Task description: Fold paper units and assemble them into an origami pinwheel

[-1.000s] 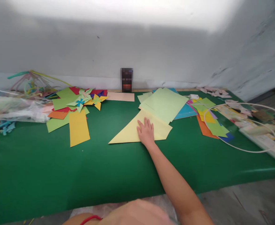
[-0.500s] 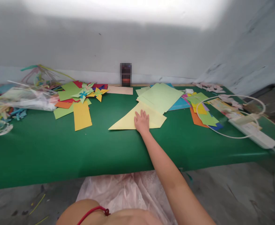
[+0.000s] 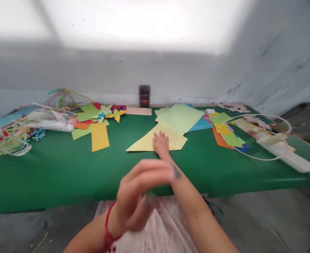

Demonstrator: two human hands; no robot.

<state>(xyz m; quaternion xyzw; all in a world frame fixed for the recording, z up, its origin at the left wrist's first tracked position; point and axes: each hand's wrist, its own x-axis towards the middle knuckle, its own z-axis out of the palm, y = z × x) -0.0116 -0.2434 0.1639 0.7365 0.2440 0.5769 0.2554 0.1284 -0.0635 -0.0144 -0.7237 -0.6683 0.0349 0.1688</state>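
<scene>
My right hand (image 3: pixel 161 144) lies flat on a pale yellow sheet of paper (image 3: pixel 141 143), fingers spread and pointing away from me. The sheet shows a long pointed corner to the left. Its back part meets a pale green sheet (image 3: pixel 189 117); which lies on top is hard to tell. My left hand (image 3: pixel 139 193), with a red cord bracelet (image 3: pixel 107 226) at the wrist, is raised in front of the table edge, nearer the camera. It is blurred, with curved fingers and the thumb apart from them, and nothing shows in it.
Coloured paper and folded paper flowers (image 3: pixel 102 114) lie left on the green table (image 3: pixel 65 175), beside paper strips and a clear plastic cup (image 3: pixel 12 142). A blurred-out dark object (image 3: pixel 144 96) stands by the wall. Right are more papers (image 3: pixel 227 130) and a power strip (image 3: pixel 286 154) with a looped white cable.
My left hand has come up into view from the lower left. The right hand stays on the yellow sheet. The camera view has tilted up a little, and the plastic cup shows more.
</scene>
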